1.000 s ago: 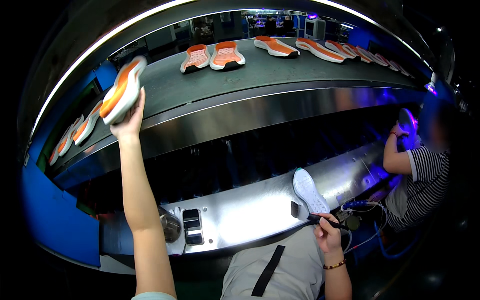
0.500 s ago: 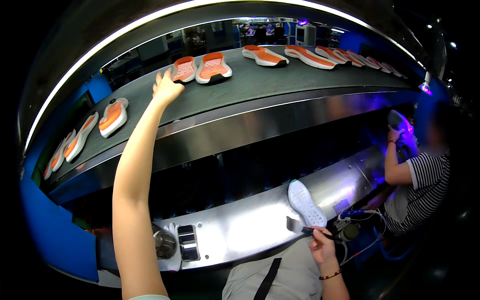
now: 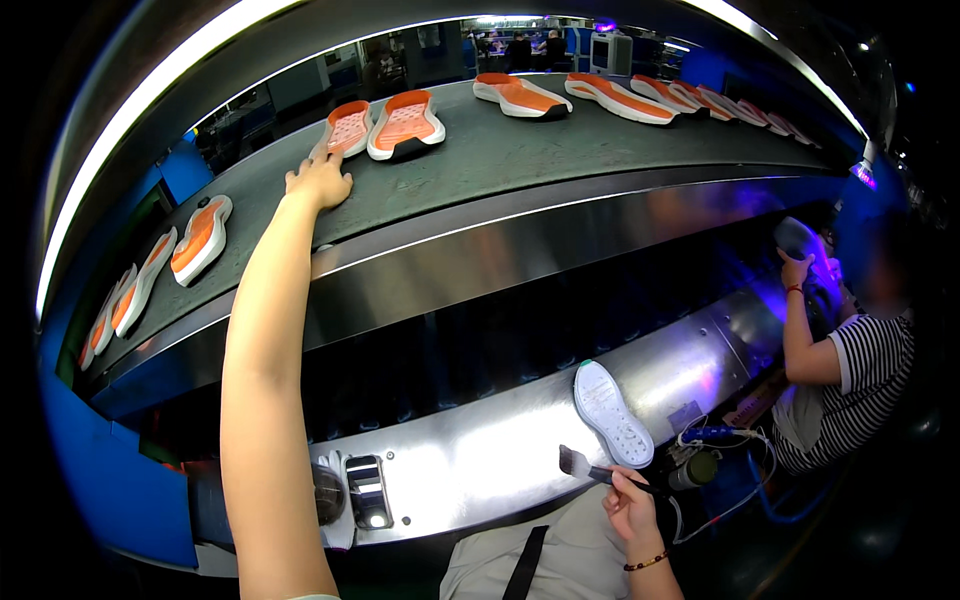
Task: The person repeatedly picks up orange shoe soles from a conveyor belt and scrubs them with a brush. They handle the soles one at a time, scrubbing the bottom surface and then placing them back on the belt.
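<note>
My left hand [image 3: 318, 181] is stretched up onto the dark conveyor belt [image 3: 520, 150], fingers resting on an orange and white shoe sole [image 3: 346, 128]. A second orange sole [image 3: 405, 123] lies right beside it. Low down, my right hand [image 3: 632, 505] grips a small dark brush [image 3: 590, 468] over the shiny metal shelf [image 3: 480, 465]. A white shoe sole [image 3: 611, 411] lies on that shelf just above the brush.
More orange soles lie along the belt, at the left [image 3: 200, 238] and far right [image 3: 620, 98]. A person in a striped shirt [image 3: 860, 385] works at the right, one hand [image 3: 797, 268] raised. A black switch box [image 3: 367, 492] sits on the shelf front.
My left hand let go of the orange sole it held at the left, leaving it on the belt, and moved right to touch another sole. The right hand kept the brush.
</note>
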The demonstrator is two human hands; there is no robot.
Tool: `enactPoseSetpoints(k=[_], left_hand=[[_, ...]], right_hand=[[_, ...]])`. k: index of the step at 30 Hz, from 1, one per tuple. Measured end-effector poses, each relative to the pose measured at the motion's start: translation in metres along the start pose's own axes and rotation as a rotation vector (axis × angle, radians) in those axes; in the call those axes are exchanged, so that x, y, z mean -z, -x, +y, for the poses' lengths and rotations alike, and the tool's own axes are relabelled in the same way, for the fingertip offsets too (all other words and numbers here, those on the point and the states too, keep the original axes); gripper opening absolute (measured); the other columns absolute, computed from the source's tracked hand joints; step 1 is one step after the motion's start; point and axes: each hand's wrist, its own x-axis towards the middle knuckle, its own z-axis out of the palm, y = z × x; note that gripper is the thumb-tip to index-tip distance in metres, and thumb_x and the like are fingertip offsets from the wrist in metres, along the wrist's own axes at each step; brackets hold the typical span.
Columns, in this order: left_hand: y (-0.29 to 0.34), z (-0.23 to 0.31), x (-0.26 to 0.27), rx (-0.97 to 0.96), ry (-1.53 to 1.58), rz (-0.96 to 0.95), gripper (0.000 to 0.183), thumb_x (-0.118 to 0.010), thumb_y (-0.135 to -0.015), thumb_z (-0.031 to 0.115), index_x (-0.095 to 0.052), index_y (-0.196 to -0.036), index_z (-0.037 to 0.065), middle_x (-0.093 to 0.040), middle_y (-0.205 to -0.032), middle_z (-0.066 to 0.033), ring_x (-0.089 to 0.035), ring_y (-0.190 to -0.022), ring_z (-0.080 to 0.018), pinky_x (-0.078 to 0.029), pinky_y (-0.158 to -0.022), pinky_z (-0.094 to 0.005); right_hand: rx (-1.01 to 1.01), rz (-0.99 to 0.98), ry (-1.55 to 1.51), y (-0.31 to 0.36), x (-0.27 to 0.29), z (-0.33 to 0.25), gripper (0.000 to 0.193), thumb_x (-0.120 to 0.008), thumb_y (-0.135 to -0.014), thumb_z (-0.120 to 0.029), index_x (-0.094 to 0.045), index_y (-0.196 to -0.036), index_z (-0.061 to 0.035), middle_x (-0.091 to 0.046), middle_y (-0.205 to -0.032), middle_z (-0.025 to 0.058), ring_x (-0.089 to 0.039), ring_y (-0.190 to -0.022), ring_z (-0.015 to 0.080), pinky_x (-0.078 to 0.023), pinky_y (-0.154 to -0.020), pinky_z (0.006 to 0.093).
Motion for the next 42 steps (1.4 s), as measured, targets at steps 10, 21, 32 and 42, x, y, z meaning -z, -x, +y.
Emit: enactPoseSetpoints(k=[10, 21, 32, 42], left_hand=[[-0.023, 0.007, 0.019, 0.055, 0.099, -0.028, 0.046, -0.050, -0.067, 0.023, -0.048, -0.110, 0.008, -0.049, -0.112, -0.0129, -0.044, -0.107, -0.0245, -0.034, -0.089, -0.0348], [-0.049, -0.026, -0.010, -0.156, 0.280, -0.181, 0.054, -0.057, -0.069, 0.031, -0.043, -0.117, 0.011, -0.052, -0.106, -0.0164, -0.050, -0.099, -0.0253, -0.036, -0.086, -0.0310], [-0.010, 0.066, -0.009, -0.808, 0.763, 0.116, 0.020, -0.050, -0.078, 0.012, -0.057, -0.092, 0.001, -0.060, -0.083, -0.0153, -0.057, -0.077, -0.0241, -0.042, -0.072, -0.0316], [0.023, 0.081, 0.024, -0.830, 0.477, 0.266, 0.028, -0.058, -0.072, 0.033, -0.056, -0.081, 0.007, -0.059, -0.080, -0.0100, -0.056, -0.076, -0.0260, -0.044, -0.064, -0.0338]], right_hand=[[-0.003, 0.106, -0.055, -0.005, 0.014, -0.003, 0.012, -0.051, -0.075, -0.003, -0.054, -0.087, -0.0010, -0.054, -0.069, 0.0056, -0.045, -0.047, 0.0102, -0.032, -0.042, 0.0211], [-0.047, 0.086, -0.032, -0.008, 0.010, -0.005, 0.013, -0.051, -0.076, -0.004, -0.055, -0.088, -0.0011, -0.053, -0.064, 0.0032, -0.046, -0.047, 0.0095, -0.032, -0.042, 0.0207], [-0.032, 0.106, -0.073, -0.005, 0.013, -0.004, 0.014, -0.051, -0.076, -0.004, -0.054, -0.089, -0.0015, -0.057, -0.076, 0.0060, -0.047, -0.049, 0.0096, -0.034, -0.043, 0.0202], [0.066, 0.186, -0.004, -0.002, 0.000, -0.015, 0.007, -0.051, -0.078, -0.011, -0.054, -0.084, -0.0106, -0.050, -0.064, -0.0016, -0.046, -0.049, 0.0093, -0.034, -0.041, 0.0201]])
